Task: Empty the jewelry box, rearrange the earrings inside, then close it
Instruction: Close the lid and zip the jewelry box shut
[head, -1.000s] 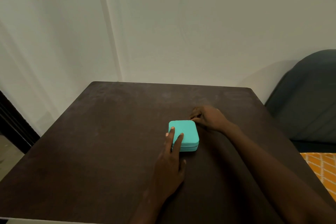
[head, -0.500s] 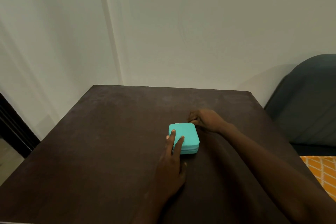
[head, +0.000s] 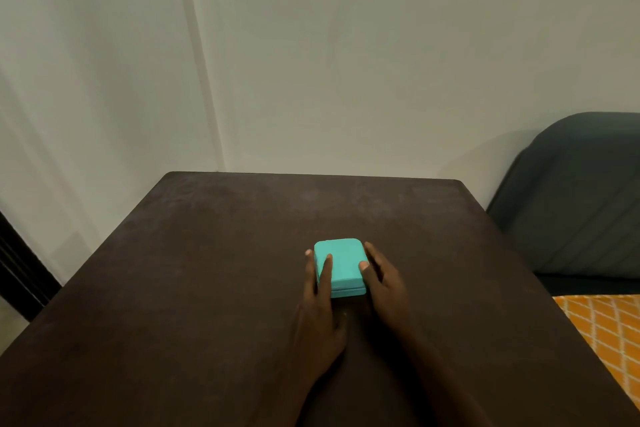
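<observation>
Hands on both flanks of the jewelry box (head: 341, 265), which sits lid-down-shut near the middle of the dark table (head: 180, 288). Left hand (head: 320, 308): fingers straight and slightly spread, one lying on the lid, another along the left side. Right hand (head: 382, 282): fingers straight along the right side, thumb tip on the lid edge. Neither hand curls round it. Nothing emptied yet.

Risks, my read: box looks small and light, so prying the lid one-handed could skid or flip it. Earrings, unseen inside, could scatter on opening and be hard to spot on that dark matte top.

Room: plain pale wall (head: 346, 62) behind, dark chair (head: 581, 204) at right, orange patterned fabric (head: 602, 329) below it.
</observation>
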